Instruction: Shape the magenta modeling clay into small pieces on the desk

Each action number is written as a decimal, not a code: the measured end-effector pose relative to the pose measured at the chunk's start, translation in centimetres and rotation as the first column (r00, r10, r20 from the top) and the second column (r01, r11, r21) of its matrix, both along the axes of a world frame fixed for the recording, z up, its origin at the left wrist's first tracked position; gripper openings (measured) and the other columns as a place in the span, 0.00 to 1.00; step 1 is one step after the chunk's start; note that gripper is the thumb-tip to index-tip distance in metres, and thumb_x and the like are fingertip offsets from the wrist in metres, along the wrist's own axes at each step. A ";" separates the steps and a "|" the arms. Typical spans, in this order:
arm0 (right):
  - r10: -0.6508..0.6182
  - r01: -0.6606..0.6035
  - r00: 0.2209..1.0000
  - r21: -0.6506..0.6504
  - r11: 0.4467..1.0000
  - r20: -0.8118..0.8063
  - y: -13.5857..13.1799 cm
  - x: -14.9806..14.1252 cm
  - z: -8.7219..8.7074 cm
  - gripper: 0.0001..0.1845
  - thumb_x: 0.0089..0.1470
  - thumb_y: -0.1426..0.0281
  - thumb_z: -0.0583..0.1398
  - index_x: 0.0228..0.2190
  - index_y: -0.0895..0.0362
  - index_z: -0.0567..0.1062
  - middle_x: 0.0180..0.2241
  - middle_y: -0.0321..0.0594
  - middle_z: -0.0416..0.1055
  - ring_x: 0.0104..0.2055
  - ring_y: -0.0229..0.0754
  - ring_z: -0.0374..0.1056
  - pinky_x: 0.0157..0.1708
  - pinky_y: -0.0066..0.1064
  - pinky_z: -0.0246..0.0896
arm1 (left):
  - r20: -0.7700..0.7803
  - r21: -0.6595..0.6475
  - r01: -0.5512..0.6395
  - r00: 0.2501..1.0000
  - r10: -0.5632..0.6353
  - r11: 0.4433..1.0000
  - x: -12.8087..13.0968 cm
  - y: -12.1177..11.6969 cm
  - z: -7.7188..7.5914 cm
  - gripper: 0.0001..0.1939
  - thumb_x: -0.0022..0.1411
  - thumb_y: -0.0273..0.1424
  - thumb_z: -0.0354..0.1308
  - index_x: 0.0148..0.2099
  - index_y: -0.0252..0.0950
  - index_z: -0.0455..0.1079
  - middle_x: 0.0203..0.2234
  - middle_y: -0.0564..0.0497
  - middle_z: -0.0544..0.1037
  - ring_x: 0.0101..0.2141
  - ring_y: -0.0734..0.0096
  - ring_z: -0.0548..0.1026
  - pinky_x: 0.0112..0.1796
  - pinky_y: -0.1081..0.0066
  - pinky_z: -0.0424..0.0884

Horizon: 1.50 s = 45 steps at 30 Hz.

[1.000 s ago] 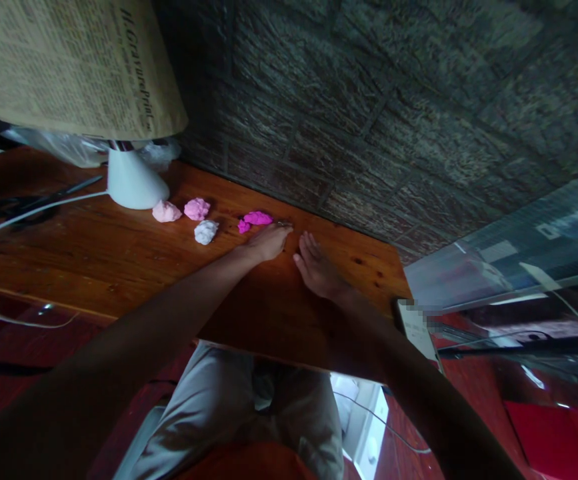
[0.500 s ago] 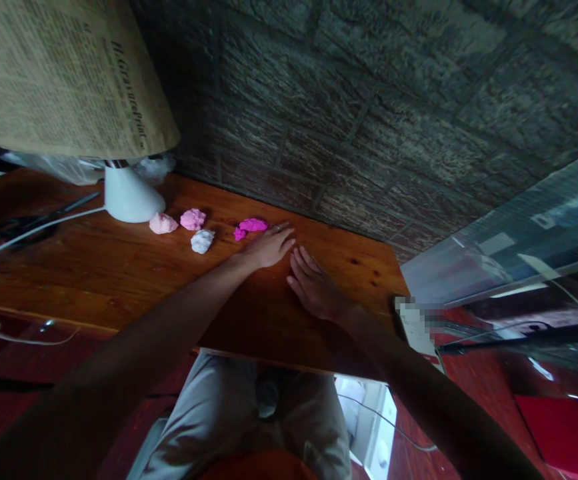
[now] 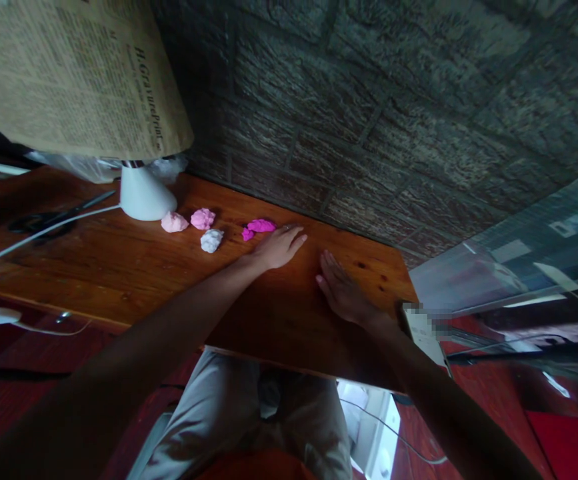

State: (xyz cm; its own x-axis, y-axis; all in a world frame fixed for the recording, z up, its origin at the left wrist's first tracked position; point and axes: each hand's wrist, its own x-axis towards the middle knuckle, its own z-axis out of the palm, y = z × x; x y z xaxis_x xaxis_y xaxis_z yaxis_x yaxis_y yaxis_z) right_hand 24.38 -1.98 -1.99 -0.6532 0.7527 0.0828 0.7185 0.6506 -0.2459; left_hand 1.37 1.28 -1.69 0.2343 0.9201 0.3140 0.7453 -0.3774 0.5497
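Stone wall [image 3: 289, 133] fills the top of frame; desk [image 3: 133, 280] runs along it across the middle. Lamp [image 3: 146, 197] stands upper left, probably set back there so I keep work room mid-frame. Scissors [image 3: 43, 221] lie left of its base, cord [image 3: 76, 219] crossing them; likely parked, well apart from my hands. Left hand [image 3: 279, 249] is mid-frame, back up, fingers extended, thumb apart. Right hand [image 3: 343, 288] is right of centre, also flattened, fingers close together, gap between the two. No pinch visible; can't tell what's under either palm. Both look laid low on the desk, I'd guess for flat contact. Magenta lump [image 3: 261, 226] is just beyond my left knuckles, touching or not unclear, small bit [image 3: 247, 234] at its left end. Pink lump [image 3: 203, 218], peach lump [image 3: 174, 222] and white lump [image 3: 212, 241] cluster by the lamp base, apparently grouped out of my way.
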 end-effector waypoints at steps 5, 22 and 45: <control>-0.033 0.028 0.997 -0.085 0.996 -0.066 0.2 1.0 0.4 0.35 0.69 0.57 0.51 0.71 0.57 0.57 0.73 0.50 0.53 0.75 0.53 0.50 0.72 0.52 0.50 | 0.019 0.003 -0.007 1.000 0.007 1.000 0.0 -0.1 0.1 0.25 0.77 0.38 0.41 0.65 0.29 0.67 0.64 0.38 0.72 0.66 0.58 0.68 0.67 0.59 0.60; 0.083 -0.007 0.801 0.128 0.992 -0.593 1.5 -2.4 4.6 0.33 0.65 0.66 0.61 0.68 0.49 0.61 0.60 0.44 0.75 0.67 0.49 0.67 0.67 0.52 0.61 | 0.934 -0.353 0.704 0.230 0.272 0.616 1.0 -1.7 2.1 0.18 0.58 0.43 0.72 0.43 0.34 0.80 0.39 0.45 0.85 0.39 0.66 0.82 0.50 0.62 0.75; -0.071 -0.070 0.570 -0.134 0.989 -0.818 0.9 -1.2 2.6 0.17 0.58 0.66 0.67 0.49 0.49 0.80 0.48 0.39 0.82 0.46 0.44 0.79 0.49 0.39 0.77 | 0.940 -0.341 0.690 0.244 0.238 0.638 2.0 -2.0 1.5 0.15 0.55 0.37 0.75 0.42 0.35 0.81 0.38 0.49 0.84 0.39 0.72 0.81 0.50 0.67 0.74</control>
